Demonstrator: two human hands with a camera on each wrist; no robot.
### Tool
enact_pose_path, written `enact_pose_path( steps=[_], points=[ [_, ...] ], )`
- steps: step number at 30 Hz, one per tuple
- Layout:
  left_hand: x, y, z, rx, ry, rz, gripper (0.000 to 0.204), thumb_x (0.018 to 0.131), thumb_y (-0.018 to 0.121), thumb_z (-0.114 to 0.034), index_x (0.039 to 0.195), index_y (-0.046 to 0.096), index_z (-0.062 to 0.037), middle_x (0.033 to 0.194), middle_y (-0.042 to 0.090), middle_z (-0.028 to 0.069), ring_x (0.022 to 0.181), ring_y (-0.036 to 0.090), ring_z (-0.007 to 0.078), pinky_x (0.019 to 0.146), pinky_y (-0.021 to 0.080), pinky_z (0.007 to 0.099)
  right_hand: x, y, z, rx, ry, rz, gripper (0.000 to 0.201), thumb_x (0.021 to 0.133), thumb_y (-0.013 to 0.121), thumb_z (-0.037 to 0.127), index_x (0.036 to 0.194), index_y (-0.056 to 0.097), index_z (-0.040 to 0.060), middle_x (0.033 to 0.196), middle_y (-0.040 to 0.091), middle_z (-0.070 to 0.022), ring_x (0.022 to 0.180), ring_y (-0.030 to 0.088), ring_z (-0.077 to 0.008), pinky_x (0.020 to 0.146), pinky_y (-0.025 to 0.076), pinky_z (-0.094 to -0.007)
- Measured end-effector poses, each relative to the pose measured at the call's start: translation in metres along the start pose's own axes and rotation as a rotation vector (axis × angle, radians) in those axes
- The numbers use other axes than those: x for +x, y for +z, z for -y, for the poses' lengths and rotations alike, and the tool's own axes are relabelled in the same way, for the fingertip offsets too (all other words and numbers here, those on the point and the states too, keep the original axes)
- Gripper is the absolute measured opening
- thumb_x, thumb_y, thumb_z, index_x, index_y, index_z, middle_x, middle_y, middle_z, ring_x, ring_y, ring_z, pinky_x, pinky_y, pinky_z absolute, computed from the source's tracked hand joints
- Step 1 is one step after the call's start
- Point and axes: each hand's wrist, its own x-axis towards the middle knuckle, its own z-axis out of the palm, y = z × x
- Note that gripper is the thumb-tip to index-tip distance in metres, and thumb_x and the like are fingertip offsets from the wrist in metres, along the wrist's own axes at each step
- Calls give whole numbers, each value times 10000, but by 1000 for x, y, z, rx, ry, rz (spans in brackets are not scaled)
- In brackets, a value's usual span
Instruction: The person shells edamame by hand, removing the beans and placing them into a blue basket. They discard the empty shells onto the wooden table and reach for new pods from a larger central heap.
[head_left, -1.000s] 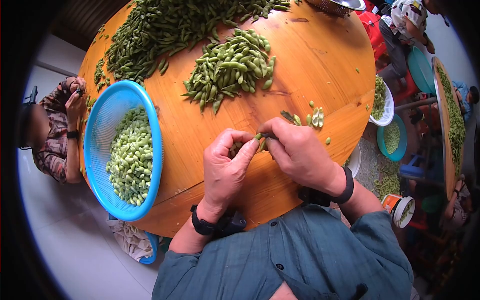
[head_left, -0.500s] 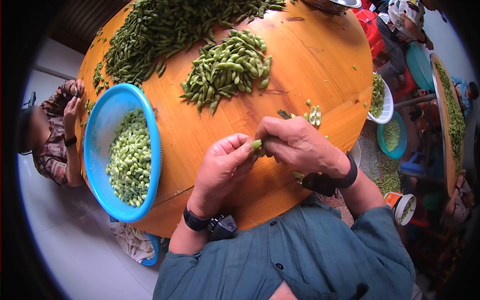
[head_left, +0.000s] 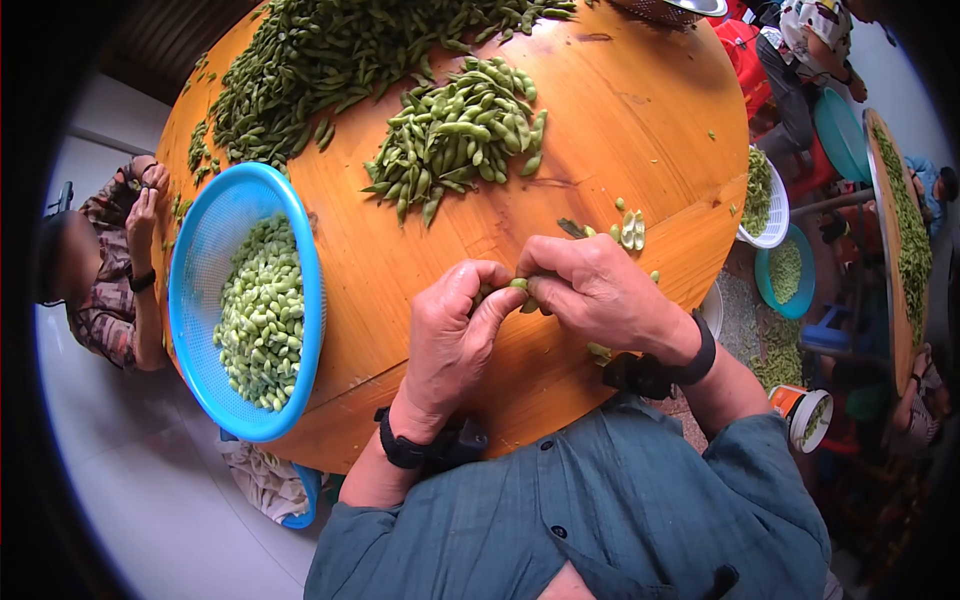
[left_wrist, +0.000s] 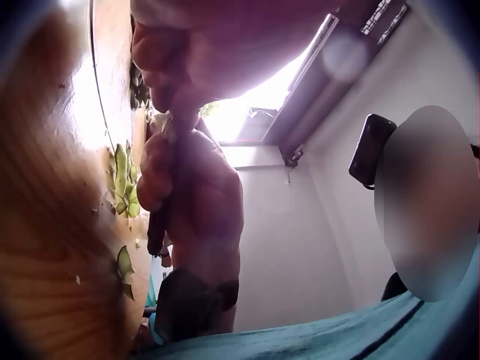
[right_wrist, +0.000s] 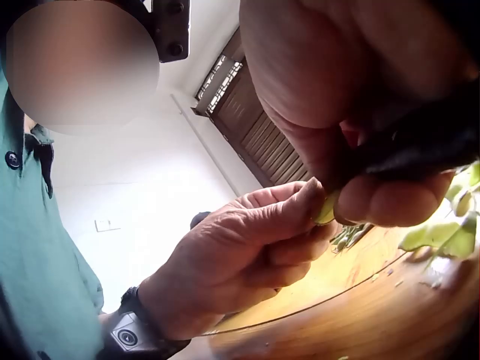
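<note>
A small green pod (head_left: 519, 284) is pinched between both hands near the table's front edge. The left hand (head_left: 452, 318) holds its left end between thumb and forefinger, other fingers curled. The right hand (head_left: 602, 297) grips the other end with bent fingers. In the right wrist view a light green bit of the pod (right_wrist: 327, 210) shows between the fingertips of the left hand (right_wrist: 240, 247) and the right hand (right_wrist: 352, 97). Much of the pod is hidden by fingers. Opened pods (head_left: 632, 230) lie on the table beyond the right hand.
A blue basket (head_left: 314, 330) of shelled beans stands at the left. A small pile of pods (head_left: 460, 135) and a larger heap (head_left: 300, 80) lie farther back on the wooden table (head_left: 640, 120). Another person (head_left: 110, 260) sits at the left; bowls and a bucket (head_left: 808, 420) are at the right.
Both hands have stayed together over the same spot, with small shifts of the fingers around the pod. The left hand tilted, then turned back.
</note>
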Motion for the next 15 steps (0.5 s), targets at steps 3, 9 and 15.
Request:
enact_pose_path(
  steps=[3, 9, 15],
  points=[
    [0, 3, -2, 119, 73, -42, 104, 853, 683, 4, 925, 610, 20, 780, 623, 98, 673, 604, 169, 607, 484, 294, 1, 1, -5, -94, -109, -19, 32, 855, 567, 15, 869, 589, -5, 622, 589, -111, 546, 581, -165, 528, 461, -322],
    [-4, 4, 3, -161, -144, 14, 117, 970, 588, -103, 990, 613, 10, 804, 598, -18, 696, 501, 55, 627, 418, 198, -1, 1, 1, -61, -44, -23, 33, 848, 577, 12, 874, 592, -3, 624, 583, -125, 543, 587, -199, 527, 458, -323],
    [-3, 0, 0, -498, -422, 53, 161, 1002, 551, -176, 985, 613, -28, 777, 579, -28, 626, 438, 13, 539, 329, 160, 1, -4, -3, -22, -80, 53, 57, 846, 576, 41, 826, 575, -12, 666, 581, -179, 595, 596, -285, 574, 472, -361]
  ],
)
